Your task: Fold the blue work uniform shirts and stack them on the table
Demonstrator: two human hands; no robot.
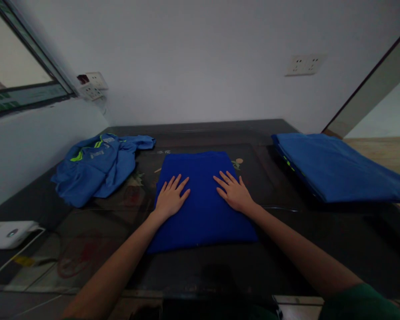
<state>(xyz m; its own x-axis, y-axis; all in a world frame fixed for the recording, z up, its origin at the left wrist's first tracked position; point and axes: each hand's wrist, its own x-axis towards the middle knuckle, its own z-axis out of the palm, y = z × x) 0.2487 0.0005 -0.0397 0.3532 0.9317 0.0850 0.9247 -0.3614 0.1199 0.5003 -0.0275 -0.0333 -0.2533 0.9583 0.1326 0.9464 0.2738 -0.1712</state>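
1. Plainly, the left hand (170,199) lies palm down by the left edge of the folded royal-blue fabric (202,222), fingers spread wide, gripping nothing.
2. The right hand (236,194) is just as flat and wide, across the right edge, fingertips angled inward.
3. Beneath and between both hands sits the fabric, on the dark tabletop (200,275); neither hand is clearly nearer its middle. Its long axis seems to run from the person toward the wall (193,66), though perspective makes that uncertain.
4. Farther out, a crumpled blue sports shirt (100,171) lies to the left, and a folded blue garment pile (346,171) well apart to the right.
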